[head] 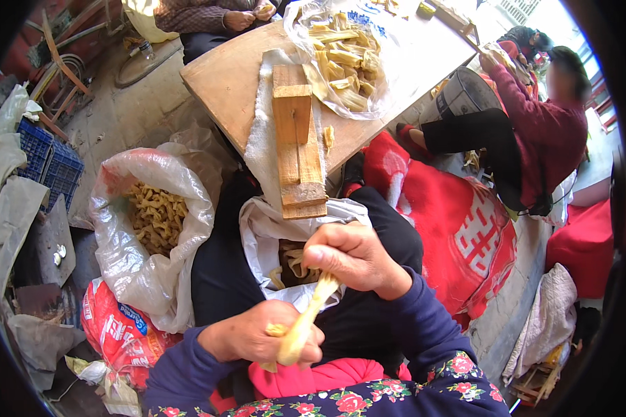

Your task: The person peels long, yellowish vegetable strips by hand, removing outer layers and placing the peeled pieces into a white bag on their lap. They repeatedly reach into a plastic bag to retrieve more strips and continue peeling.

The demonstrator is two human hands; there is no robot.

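Note:
Between my hands a pale yellow, leaf-like plant strip (317,307) is drawn out, knotted or folded at its lower end. My left hand (271,331) has its fingers curled around the lower end, and a small tip of it pokes out above the knuckles. The upper end is gripped in the fist of my right hand (357,258), thumb on top. Under the hands, a white sack (263,245) sits open between my knees with some yellow pieces (292,260) inside. Just beyond it stands a wooden block fixture (297,161) on a cloth strip (263,125), its front end over the table edge.
The wooden table (229,78) carries a plastic bag (339,68) of yellow strips. A large sack (151,224) of short yellow pieces stands at left, near blue crates (52,156). A red blanket (443,224) lies right. Other people sit across and at right, one beside a bucket (467,94).

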